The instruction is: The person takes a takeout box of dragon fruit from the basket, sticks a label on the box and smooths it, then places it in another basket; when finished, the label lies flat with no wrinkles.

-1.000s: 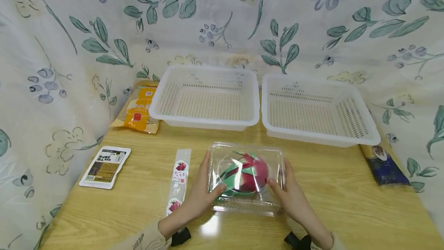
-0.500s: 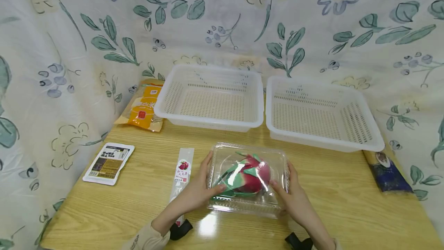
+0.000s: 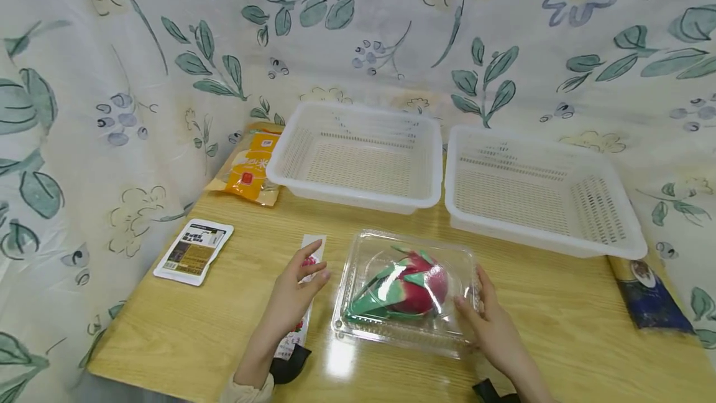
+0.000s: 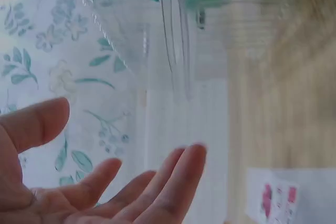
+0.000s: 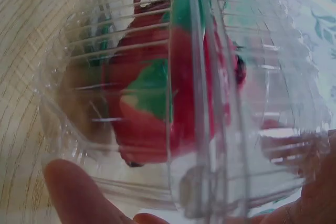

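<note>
On table, clamshell box point(image 3: 406, 291) lies crosswise; right hand point(image 3: 492, 328) apparently grips it, left hand point(image 3: 293, 294) slack.

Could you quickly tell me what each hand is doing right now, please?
Left hand: open, fingers relaxed, holding nothing, beside the clear clamshell box.
Right hand: grips the box's right end, thumb and fingers around it.
</note>
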Demonstrator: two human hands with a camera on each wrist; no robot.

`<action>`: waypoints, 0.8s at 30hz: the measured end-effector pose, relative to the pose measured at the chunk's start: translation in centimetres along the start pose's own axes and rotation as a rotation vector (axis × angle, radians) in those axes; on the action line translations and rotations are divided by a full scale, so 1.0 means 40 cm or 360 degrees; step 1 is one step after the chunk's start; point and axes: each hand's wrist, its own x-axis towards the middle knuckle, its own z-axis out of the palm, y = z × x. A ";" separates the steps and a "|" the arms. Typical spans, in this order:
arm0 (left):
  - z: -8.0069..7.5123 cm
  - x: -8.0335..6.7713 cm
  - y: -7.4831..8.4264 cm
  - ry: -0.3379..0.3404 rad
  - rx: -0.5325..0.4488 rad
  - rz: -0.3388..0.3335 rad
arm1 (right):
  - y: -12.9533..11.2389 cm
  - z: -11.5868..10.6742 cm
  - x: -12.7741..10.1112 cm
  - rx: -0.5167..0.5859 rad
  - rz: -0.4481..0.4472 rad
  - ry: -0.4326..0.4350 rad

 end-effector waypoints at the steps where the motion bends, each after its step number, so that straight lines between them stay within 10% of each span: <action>1: -0.003 0.000 -0.003 0.0041 -0.0025 -0.0007 | 0.002 -0.003 -0.002 -0.0003 0.0011 0.0000; 16: -0.007 0.011 -0.097 0.0477 0.0429 -0.0067 | 0.011 -0.012 -0.027 0.0147 0.0141 -0.0043; 24: -0.009 -0.003 -0.109 0.0469 0.0751 -0.0045 | 0.007 -0.004 -0.026 0.0086 0.0119 -0.0085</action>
